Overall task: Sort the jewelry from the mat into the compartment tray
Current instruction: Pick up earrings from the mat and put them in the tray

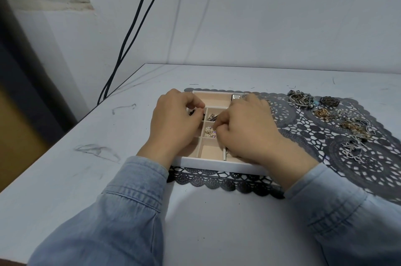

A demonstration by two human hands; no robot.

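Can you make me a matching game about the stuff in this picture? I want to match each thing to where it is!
Things:
1. pearls
2. jewelry pile
3. black cables
4. lace mat

Places:
A. running down the wall
B. lying under the tray
C. inside a tray compartment
D. on the right part of the mat

Pairs: 1-C, 2-D, 3-A, 4-B
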